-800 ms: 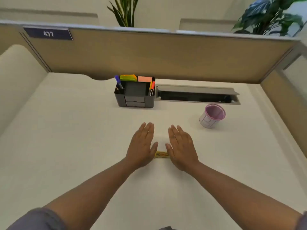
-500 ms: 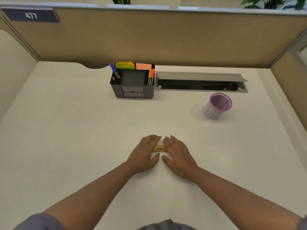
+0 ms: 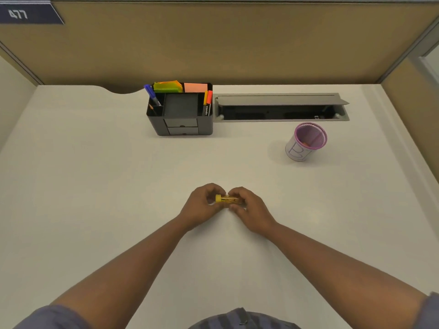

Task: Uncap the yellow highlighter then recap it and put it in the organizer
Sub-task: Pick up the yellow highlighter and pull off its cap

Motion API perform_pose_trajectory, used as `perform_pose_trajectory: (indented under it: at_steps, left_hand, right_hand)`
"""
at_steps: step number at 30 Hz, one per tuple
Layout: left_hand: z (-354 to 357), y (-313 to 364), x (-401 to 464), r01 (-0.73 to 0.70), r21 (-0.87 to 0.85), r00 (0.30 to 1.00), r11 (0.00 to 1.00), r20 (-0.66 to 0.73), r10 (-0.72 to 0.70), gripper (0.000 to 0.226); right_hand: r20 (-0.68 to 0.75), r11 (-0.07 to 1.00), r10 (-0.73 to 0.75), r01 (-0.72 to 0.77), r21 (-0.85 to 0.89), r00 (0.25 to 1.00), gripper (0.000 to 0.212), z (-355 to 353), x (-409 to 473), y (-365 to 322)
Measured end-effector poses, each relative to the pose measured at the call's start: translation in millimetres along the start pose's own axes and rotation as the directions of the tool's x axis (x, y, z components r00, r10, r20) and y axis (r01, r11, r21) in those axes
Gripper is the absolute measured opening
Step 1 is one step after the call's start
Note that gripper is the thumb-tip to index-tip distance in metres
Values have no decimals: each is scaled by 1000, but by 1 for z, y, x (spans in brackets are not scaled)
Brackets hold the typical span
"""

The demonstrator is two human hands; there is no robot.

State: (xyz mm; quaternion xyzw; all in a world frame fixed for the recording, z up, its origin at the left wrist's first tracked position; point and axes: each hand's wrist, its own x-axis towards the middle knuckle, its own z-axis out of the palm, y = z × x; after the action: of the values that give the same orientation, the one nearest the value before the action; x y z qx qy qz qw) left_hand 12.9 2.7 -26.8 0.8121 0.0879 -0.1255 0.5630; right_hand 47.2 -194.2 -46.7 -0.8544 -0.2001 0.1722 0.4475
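The yellow highlighter (image 3: 226, 199) lies crosswise between both hands, just above the white desk (image 3: 95, 186). My left hand (image 3: 202, 207) pinches its left end, where a yellow cap shows. My right hand (image 3: 251, 207) grips the right part of the barrel, hiding that end. The cap looks seated on the barrel. The black organizer (image 3: 181, 115) stands at the back centre, holding a blue pen, an orange marker and coloured sticky notes; its middle compartment looks empty.
A pink mesh pen cup (image 3: 307, 142) stands at the right rear. An open grey cable tray (image 3: 280, 108) is set into the desk right of the organizer. Tan partition walls (image 3: 237, 43) close off the back and sides.
Both hands went from lying flat beside the highlighter to curling their fingers around it and lifting it slightly. The camera tilted downward.
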Motion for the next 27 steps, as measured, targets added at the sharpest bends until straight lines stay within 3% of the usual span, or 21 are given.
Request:
perform_pose_trajectory:
  at_steps: [3, 7, 13, 27]
  left_hand:
    - [-2, 2, 1, 72, -192, 997, 979, -26, -78, 24]
    - [-1, 2, 0, 107, -305, 991, 946, -46, -127, 34]
    - [-3, 7, 2, 77, -313, 993, 947, -60, -100, 36]
    - [-18, 26, 2, 4, -257, 998, 966, -54, -19, 29]
  right_hand:
    - [0, 982, 118, -116, 148, 993, 25, -4, 6, -3]
    - [33, 948, 200, -202, 248, 979, 26, -12, 12, -3]
    - [85, 868, 236, -249, 430, 968, 21, -17, 14, -8]
    - [77, 768, 295, -285, 573, 952, 22, -24, 13, -18]
